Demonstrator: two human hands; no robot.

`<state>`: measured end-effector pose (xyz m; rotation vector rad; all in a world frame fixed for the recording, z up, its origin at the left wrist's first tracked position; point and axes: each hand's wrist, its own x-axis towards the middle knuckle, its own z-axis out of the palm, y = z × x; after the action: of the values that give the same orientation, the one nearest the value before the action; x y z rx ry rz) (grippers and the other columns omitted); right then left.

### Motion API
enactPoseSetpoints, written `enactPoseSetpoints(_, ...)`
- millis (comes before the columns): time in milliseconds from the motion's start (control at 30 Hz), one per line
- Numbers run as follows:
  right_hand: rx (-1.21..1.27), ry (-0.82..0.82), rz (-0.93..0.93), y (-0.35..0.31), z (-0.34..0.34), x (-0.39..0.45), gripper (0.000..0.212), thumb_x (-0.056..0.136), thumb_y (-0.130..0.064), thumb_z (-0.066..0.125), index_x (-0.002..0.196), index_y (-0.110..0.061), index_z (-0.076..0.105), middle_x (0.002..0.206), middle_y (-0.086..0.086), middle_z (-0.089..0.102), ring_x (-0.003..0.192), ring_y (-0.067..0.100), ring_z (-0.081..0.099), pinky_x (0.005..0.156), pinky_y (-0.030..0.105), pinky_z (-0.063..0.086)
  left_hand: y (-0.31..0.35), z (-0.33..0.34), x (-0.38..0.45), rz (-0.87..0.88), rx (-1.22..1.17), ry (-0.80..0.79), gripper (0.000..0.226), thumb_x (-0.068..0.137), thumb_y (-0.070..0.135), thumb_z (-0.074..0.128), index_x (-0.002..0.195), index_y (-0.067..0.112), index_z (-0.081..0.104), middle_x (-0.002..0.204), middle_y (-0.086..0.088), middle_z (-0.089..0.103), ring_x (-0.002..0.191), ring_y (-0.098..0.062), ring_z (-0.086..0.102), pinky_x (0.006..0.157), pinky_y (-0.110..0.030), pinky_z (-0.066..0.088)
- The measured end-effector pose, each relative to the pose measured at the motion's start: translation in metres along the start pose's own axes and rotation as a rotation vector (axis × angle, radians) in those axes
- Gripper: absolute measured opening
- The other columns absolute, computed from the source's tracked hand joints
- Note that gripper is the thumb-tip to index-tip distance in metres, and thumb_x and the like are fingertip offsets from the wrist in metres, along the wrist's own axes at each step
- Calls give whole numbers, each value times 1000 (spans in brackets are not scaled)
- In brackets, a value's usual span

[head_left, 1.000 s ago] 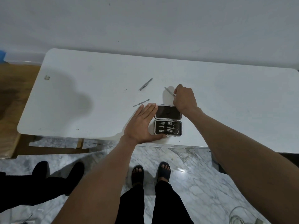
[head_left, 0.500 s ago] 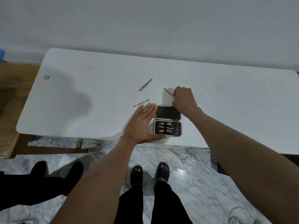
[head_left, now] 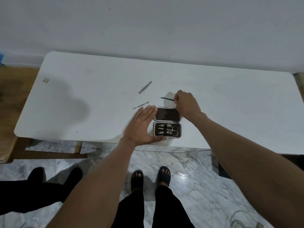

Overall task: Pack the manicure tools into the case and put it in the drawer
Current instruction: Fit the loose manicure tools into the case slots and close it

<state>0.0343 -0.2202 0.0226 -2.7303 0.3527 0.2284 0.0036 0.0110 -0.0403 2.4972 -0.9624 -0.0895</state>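
Case: a small dark rectangular manicure case with a silvery rim (head_left: 167, 122) lies open flat near the front edge of a white rectangular table with rounded corners (head_left: 82, 99), its lid half on the far side and its tray half nearer the person.
Tray contents: small scissors (head_left: 174, 130) and a few pointed metal pieces sit strapped in the near half; they are too small to tell one from another.
Lid: the inside is dark and plain, with its far right corner hidden behind the right hand.
Right hand: the right hand (head_left: 186, 103) is curled just beyond the lid, fingertips pinched on a thin dark metal stick (head_left: 167, 98) that juts out to the left above the tabletop; the held end is covered by the fingers.
Left hand: the left hand (head_left: 142, 127) lies flat and spread against the case's left side, fingers straight, thumb along the near edge, gripping nothing.
Loose tools: a flat grey cuticle pusher (head_left: 140, 105) lies just beyond the left fingertips; grey metal tweezers (head_left: 144, 87) lie farther back.
Surroundings: a pale wall behind, a marble floor below, the person's sandalled feet, and a second pair of dark legs cut off at the left edge.
Drawer: not made out under the tabletop.
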Motion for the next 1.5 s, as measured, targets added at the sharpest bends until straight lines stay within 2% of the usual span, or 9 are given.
enactPoseSetpoints(100, 100, -9, -37, 5, -7, -10, 19, 89, -5, 57, 105, -12, 63, 92, 6, 70, 89, 23, 60, 74, 32, 48, 0, 0, -1, 0, -9, 3, 121, 77, 90, 53, 160, 5, 32, 168, -7, 28, 158, -16, 19, 130, -43, 15)
enactPoseSetpoints(167, 163, 18, -26, 8, -12, -19, 14, 89, -9, 60, 100, -14, 68, 88, 3, 70, 82, 18, 59, 74, 29, 47, 0, 0, -1, -1, -15, 2, 121, 76, 90, 53, 160, 5, 32, 168, -7, 29, 158, -15, 19, 130, -43, 14)
enactPoseSetpoints(300, 292, 58, 40, 15, -19, -37, 8, 86, -13, 68, 89, -14, 74, 82, 1, 70, 77, 14, 60, 74, 24, 46, 0, 0, -1, 3, -31, 20, 119, 76, 87, 58, 159, 5, 33, 168, -7, 31, 158, -15, 21, 130, -44, 16)
enactPoseSetpoints(467, 389, 48, 152, 26, -19, -57, 6, 85, -13, 71, 86, -15, 76, 72, 0, 65, 73, 15, 61, 71, 24, 46, 1, -1, -2, -3, -24, 11, 120, 76, 88, 55, 160, 6, 32, 168, -7, 29, 158, -16, 20, 130, -44, 16)
enactPoseSetpoints(733, 392, 39, 218, 31, -5, -77, 9, 87, -13, 67, 89, -15, 76, 76, 2, 65, 75, 17, 60, 69, 23, 43, 2, 0, -2, -9, -3, -5, 119, 77, 89, 52, 161, 7, 29, 169, -6, 27, 159, -16, 18, 131, -41, 11)
enactPoseSetpoints(900, 425, 27, 188, 23, 1, -80, 11, 86, -11, 66, 88, -16, 75, 70, 1, 67, 68, 14, 59, 58, 19, 41, 2, 0, -3, -4, 10, -9, 118, 78, 88, 52, 161, 7, 28, 169, -6, 26, 159, -16, 17, 131, -40, 9)
enactPoseSetpoints(1067, 382, 4, 131, 18, 5, -80, 7, 83, -15, 70, 85, -21, 74, 66, -4, 62, 69, 16, 60, 67, 23, 42, 2, 0, -3, -2, 17, -9, 118, 79, 89, 49, 162, 7, 27, 170, -6, 25, 159, -16, 17, 131, -40, 11)
enactPoseSetpoints(1267, 255, 9, 65, 20, 0, -81, 11, 84, -16, 69, 92, -20, 75, 73, -4, 62, 73, 14, 56, 64, 21, 35, 0, 2, -4, -4, 10, -3, 118, 79, 88, 53, 162, 7, 28, 170, -6, 26, 159, -16, 17, 130, -43, 14)
enactPoseSetpoints(1500, 264, 19, 88, 25, -5, -79, 15, 83, -13, 70, 94, -20, 77, 76, -2, 66, 75, 15, 59, 69, 21, 37, 0, 3, -3, 4, 3, 11, 117, 80, 87, 54, 161, 6, 30, 169, -8, 28, 158, -17, 19, 130, -43, 15)
